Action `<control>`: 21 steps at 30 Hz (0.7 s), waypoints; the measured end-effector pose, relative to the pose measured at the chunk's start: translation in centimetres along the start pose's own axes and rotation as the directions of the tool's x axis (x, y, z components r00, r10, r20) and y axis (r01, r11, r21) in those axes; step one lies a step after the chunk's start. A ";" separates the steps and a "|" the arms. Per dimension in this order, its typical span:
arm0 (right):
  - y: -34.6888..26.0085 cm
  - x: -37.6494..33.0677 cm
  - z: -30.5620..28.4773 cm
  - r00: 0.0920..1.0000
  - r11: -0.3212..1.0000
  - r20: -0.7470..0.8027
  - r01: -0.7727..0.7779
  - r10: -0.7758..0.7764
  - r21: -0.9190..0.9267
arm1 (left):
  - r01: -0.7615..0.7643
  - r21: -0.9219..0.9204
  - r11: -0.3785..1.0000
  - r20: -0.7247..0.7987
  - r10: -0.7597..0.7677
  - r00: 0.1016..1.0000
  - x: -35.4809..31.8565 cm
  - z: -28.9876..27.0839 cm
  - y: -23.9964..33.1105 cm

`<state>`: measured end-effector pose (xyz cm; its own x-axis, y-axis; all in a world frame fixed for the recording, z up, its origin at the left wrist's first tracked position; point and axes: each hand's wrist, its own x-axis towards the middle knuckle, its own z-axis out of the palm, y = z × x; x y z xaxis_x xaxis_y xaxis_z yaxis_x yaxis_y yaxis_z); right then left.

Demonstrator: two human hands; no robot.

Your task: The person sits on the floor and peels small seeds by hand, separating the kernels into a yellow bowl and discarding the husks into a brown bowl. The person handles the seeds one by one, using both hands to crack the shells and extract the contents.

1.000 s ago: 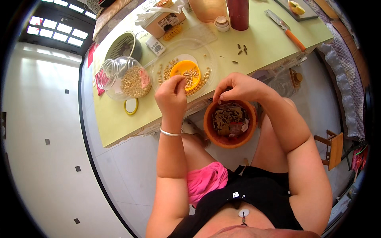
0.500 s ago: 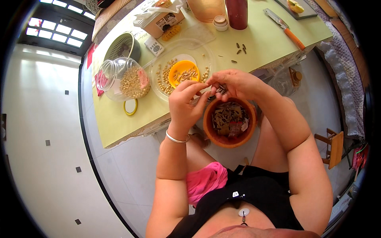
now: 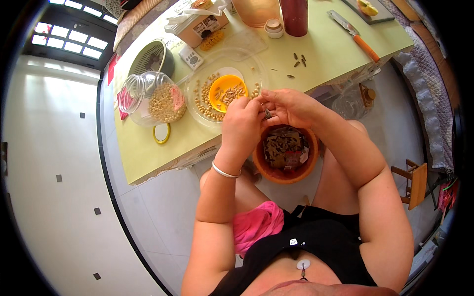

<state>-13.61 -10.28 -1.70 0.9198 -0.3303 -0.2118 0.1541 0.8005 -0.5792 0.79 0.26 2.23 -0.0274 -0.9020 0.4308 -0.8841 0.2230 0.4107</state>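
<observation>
My right hand (image 3: 292, 107) is half closed, palm turned up, around a few striped sunflower seeds (image 3: 268, 114). My left hand (image 3: 240, 122), with a silver bangle on its wrist, meets it fingertip to fingertip; its fingers are pinched together, and what they hold is hidden. Just beyond the left hand, a small yellow bowl (image 3: 214, 96) holds pale shelled kernels (image 3: 234, 92). The bowl stands in a clear round dish (image 3: 256, 66) with round cream-coloured beans (image 3: 204, 105) around it. Below my hands, an orange-brown bucket (image 3: 285, 178) contains dark shells and scraps (image 3: 284, 148).
Left on the table (image 3: 140, 160) are a clear jar (image 3: 167, 102) of beans lying on its side, a yellow-rimmed lid (image 3: 161, 133) and a grey-green basket (image 3: 168, 61). Loose seeds (image 3: 296, 64), an orange-handled knife (image 3: 365, 47) and a dark red cup (image 3: 295, 18) lie farther right.
My left hand has moved right and turned, closing in on the right hand's fingers. My right hand has curled a little more over the seeds.
</observation>
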 end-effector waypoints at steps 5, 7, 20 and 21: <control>0.1 0.0 -0.4 1.000 0.999 0.025 -0.015 0.016 -0.041 | -0.053 0.061 0.997 0.099 0.047 0.994 -0.2 -0.3 -0.3; 0.0 -0.2 0.1 1.000 0.999 -0.008 -0.014 0.013 -0.047 | -0.070 0.012 0.997 0.122 0.068 0.990 -0.1 -0.4 -0.6; 0.7 -0.1 0.6 0.848 0.681 -0.143 0.297 -0.510 -0.669 | 0.033 -0.234 0.972 -0.272 -0.098 0.957 0.1 0.7 -0.4; 0.7 -0.1 0.8 0.839 0.682 -0.154 0.301 -0.522 -0.667 | 0.022 -0.203 0.979 -0.277 -0.079 0.958 0.1 0.7 -0.4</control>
<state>-13.33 -9.25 -1.43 0.6357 -0.7719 0.0031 0.1415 0.1126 -0.9835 0.81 -0.17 1.48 0.1726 -0.7790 0.6027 -0.7713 0.2737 0.5746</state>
